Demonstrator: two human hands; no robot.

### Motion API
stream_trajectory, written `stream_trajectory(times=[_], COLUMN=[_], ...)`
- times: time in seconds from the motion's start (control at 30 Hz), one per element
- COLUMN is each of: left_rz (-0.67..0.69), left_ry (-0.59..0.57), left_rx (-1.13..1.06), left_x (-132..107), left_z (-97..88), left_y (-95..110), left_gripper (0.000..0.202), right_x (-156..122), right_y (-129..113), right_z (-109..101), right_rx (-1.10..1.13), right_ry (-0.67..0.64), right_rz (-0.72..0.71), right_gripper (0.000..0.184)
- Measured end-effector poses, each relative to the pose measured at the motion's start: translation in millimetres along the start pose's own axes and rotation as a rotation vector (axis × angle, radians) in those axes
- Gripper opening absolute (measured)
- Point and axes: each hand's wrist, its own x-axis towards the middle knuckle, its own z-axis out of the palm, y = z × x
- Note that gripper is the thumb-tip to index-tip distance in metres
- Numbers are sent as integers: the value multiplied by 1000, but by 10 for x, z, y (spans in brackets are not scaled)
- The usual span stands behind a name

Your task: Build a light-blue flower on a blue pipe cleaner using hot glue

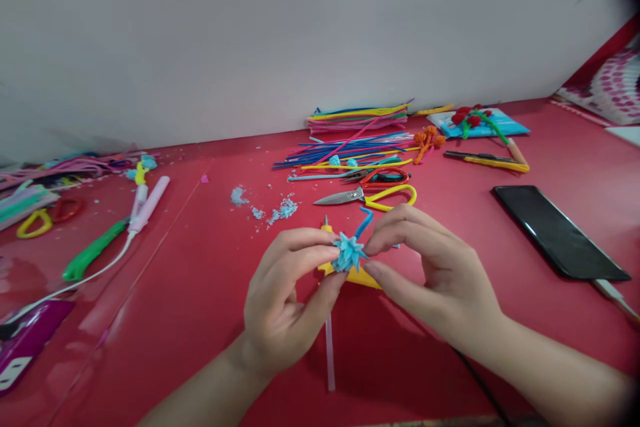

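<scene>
My left hand [290,293] pinched the flower [349,253].
Right hand [440,273] hung beside it, narrow, grip unclear; petals [356,247] seemed soft, best held underneath.

We look out from one camera worn on the person's head, facing forward and tilted down over the table [200,353]. The wall [300,40] spans the top of our view, while the table runs from its foot towards us. Nearest the lens are the left hand [273,293] and right hand [447,280], low in view and seen from the wearer's side, with the forearms [555,357] coming in from below. The stems [345,150] lie farther off, by the wall. We see the phone [560,230] well to the right. Darkness rounds off our right-hand corners.
</scene>
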Motion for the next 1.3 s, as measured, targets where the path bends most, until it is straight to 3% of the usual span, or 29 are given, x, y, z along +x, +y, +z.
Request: stream_trajectory(times=[0.6, 1.03, 1.13, 1.23, 1.3], left_rz=[8, -41, -132, -324, -454], left_ry=[-34, 1, 26, 137, 224], left_rx=[103, 48, -31, -194, -349], left_x=[5, 13, 29, 71, 114], left_z=[9, 45, 47, 43, 31], left_y=[-10, -13, -19, -47, -89], left_gripper=[46, 40, 34, 25, 20], right_x=[18, 22, 22, 28, 28], right_y=[54, 67, 65, 89, 127], right_z=[13, 18, -15, -52, -46], right_rx=[-57, -58, -47, -81, -155], right_ry=[-37, -39, -23, 18, -57], right_rz=[31, 34, 38, 25, 14], right_gripper=[13, 12, 7, 11, 18])
